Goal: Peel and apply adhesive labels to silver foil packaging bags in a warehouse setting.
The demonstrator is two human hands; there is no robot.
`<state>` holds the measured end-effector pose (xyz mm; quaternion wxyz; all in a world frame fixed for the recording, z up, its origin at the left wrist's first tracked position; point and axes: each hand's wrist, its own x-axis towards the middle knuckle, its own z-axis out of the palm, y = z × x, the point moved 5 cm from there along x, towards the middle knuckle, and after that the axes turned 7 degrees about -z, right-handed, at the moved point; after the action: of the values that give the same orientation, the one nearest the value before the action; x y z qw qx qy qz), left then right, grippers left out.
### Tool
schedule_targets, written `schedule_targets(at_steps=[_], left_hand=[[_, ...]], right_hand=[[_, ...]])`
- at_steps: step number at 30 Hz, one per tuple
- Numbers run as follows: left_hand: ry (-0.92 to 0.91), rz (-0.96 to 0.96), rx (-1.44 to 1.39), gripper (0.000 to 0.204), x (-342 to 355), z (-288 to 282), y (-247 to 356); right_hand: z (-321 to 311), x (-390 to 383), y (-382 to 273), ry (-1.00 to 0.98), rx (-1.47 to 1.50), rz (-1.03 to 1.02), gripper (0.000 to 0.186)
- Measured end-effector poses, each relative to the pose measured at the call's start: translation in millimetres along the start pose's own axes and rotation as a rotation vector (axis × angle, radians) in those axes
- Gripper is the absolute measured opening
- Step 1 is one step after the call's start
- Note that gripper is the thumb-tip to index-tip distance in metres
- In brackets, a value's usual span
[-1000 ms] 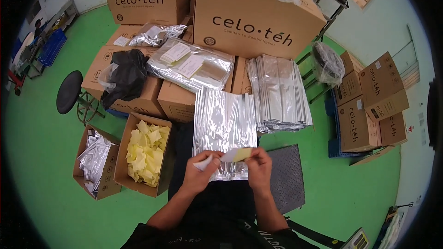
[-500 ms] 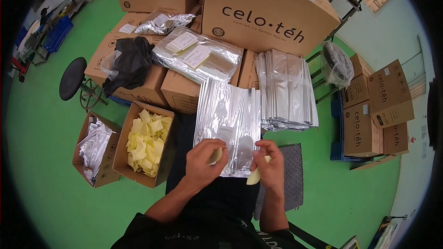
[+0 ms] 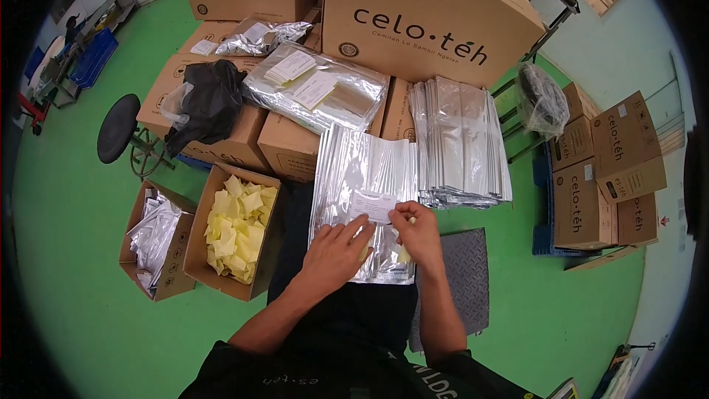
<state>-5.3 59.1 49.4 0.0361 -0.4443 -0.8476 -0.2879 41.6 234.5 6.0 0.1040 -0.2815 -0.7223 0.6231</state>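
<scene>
A stack of silver foil bags [image 3: 365, 155] lies across my lap. On the top bag is a white printed label [image 3: 373, 207], level across the bag's middle. My right hand [image 3: 417, 233] pinches the label's right edge, with a strip of yellow backing paper [image 3: 404, 254] tucked below its fingers. My left hand [image 3: 336, 253] rests flatter on the foil, fingertips at the label's lower left edge. A bit of yellow paper shows by its thumb, mostly hidden.
Left of my legs stand a carton of yellow paper scraps [image 3: 235, 229] and a carton of silver scraps [image 3: 153, 236]. Ahead, cartons bear a foil package with label stacks [image 3: 317, 85] and a black bag [image 3: 210, 100]. More foil bags [image 3: 461, 140] are piled at right.
The label now shows face up on the bag. My right hand has moved up and left to its edge; my left hand has straightened its fingers toward it.
</scene>
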Motion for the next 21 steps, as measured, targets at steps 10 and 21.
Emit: schedule_targets(at_steps=[10,21], left_hand=[[-0.222,-0.146,0.228,0.047,6,33,-23],[0.106,-0.412,0.208,0.04,14,-2,-77]], right_hand=[[15,3,-8,0.011,-0.861,-0.174,0.04],[-16,-27,-20,0.198,-0.911,-0.243,0.044]])
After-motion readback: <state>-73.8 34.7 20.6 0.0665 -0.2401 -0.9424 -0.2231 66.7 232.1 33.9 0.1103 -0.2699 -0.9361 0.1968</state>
